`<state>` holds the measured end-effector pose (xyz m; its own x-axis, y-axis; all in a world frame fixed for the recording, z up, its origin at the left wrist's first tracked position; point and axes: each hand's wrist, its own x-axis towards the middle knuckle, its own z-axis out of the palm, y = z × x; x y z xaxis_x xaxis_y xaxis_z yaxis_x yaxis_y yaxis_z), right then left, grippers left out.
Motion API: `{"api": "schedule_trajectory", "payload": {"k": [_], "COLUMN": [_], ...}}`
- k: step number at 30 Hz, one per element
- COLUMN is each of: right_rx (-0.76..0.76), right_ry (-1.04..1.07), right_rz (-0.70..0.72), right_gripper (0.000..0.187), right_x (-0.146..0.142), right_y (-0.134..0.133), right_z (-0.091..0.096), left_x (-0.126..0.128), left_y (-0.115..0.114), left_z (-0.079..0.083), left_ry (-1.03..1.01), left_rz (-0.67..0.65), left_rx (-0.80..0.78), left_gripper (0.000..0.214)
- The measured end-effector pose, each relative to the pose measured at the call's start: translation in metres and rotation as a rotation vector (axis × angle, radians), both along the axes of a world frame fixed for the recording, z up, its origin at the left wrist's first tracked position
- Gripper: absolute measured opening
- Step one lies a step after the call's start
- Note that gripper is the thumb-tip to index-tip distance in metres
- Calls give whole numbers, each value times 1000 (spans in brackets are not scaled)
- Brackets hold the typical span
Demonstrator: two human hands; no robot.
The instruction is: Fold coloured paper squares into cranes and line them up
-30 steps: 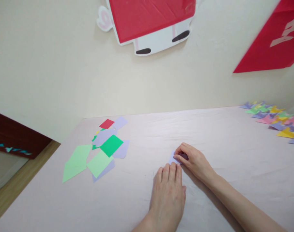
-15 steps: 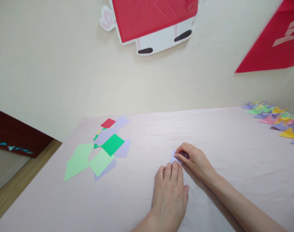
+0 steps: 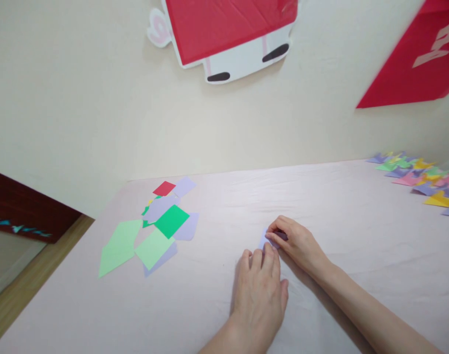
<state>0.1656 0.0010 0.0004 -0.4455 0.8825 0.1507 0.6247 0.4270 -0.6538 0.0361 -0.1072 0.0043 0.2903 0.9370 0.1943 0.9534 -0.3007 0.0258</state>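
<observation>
A small piece of lavender paper [image 3: 263, 237] lies on the table under both hands; most of it is covered. My left hand [image 3: 260, 290] rests palm down, its fingers extended and their tips on the near edge of the paper. The thumb sits apart from the other fingers. Just beyond, my right hand [image 3: 296, 241] has thumb and forefinger pinched together on the paper's upper right part. How the paper is folded beneath the fingers is hidden.
Loose green, lavender and red paper squares [image 3: 172, 221] overlap at the left of the cloth-covered table [image 3: 224, 206]. Rows of colourful folded paper shapes [image 3: 412, 172] stand at the far right. Behind the table rises a pale wall [image 3: 224, 128] with red decorations.
The view has shifted slightly. My left fingertips have edged a little up along the paper; the right hand keeps its pinch in nearly the same place.
</observation>
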Motion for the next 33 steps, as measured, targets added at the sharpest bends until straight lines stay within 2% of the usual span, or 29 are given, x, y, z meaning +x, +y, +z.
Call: {"api": "schedule_trajectory", "payload": {"k": [4, 9, 25, 33], "right_rx": [42, 67, 51, 84], "right_ry": [-1, -33, -7, 19], "right_rz": [42, 23, -52, -129], "right_gripper": [8, 16, 31, 29], "right_x": [7, 13, 20, 51], "right_y": [-7, -14, -15, -4], "right_z": [4, 7, -3, -11], "left_x": [0, -1, -2, -3], "left_y": [2, 2, 6, 7], "left_z": [1, 2, 5, 10], "left_ry": [17, 19, 15, 15], "left_rz": [-14, -22, -36, -42], "left_rx": [29, 40, 61, 5], "left_gripper": [50, 48, 43, 41]}}
